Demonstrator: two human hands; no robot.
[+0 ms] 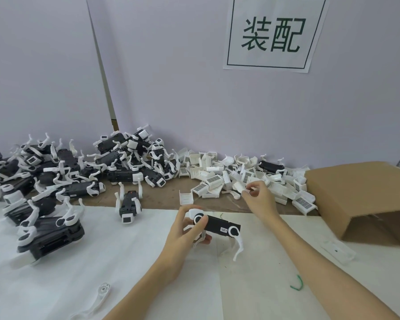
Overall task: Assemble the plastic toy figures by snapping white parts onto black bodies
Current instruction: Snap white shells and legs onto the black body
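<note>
White-covered counter [125, 262] against a plain wall. Left hand [185, 229] grips a black body [219, 225] with legs fitted; right hand [260, 195] pinches a white part [239, 187] at the loose pile [229, 176] beyond. Finished figures [67, 176] heaped further left; many parts remain.

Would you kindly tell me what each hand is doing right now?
Left hand: grips the black toy body.
Right hand: pinches a white part at the white parts pile.
</note>
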